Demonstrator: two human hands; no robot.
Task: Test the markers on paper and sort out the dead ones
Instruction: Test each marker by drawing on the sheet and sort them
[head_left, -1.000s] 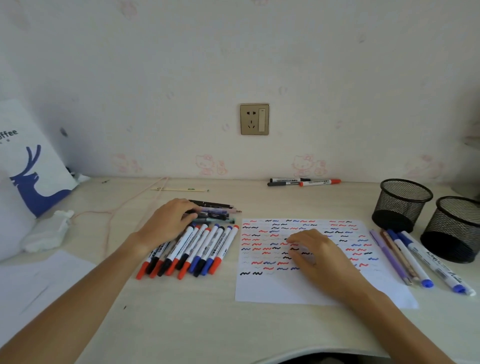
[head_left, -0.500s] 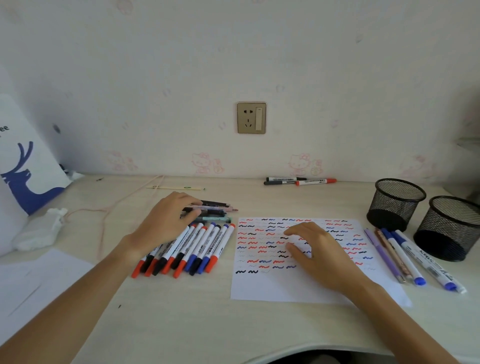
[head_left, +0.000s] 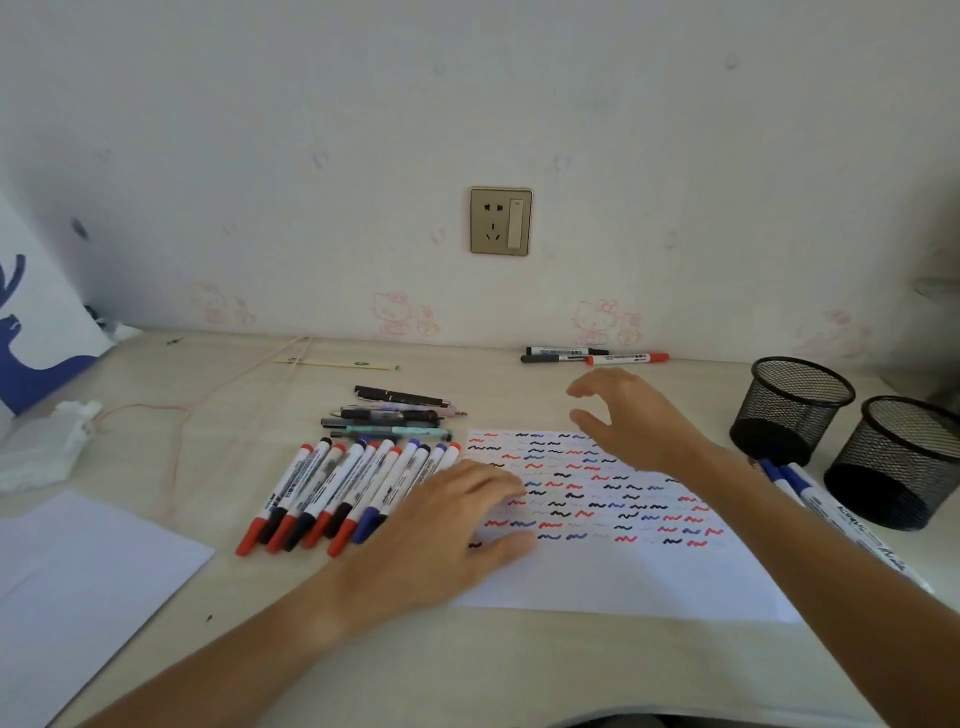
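Over the pale desk (head_left: 519, 670), the left hand (head_left: 447, 540) lies flat, fingers straight, pressing the squiggle-covered test paper (head_left: 613, 519) beside the row of capped plastic markers (head_left: 348, 493). Her right hand (head_left: 628, 415) hovers above, fingers spread and holding nothing, near two black mesh cups (head_left: 789, 410). Marker labels are unreadable.

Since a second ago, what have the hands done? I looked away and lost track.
The left hand left the marker row and now lies flat on the left edge of the test paper. The right hand lifted off the paper and reaches, open, toward the markers by the wall. Neither hand holds anything. Markers, paper and mesh cups stayed put.
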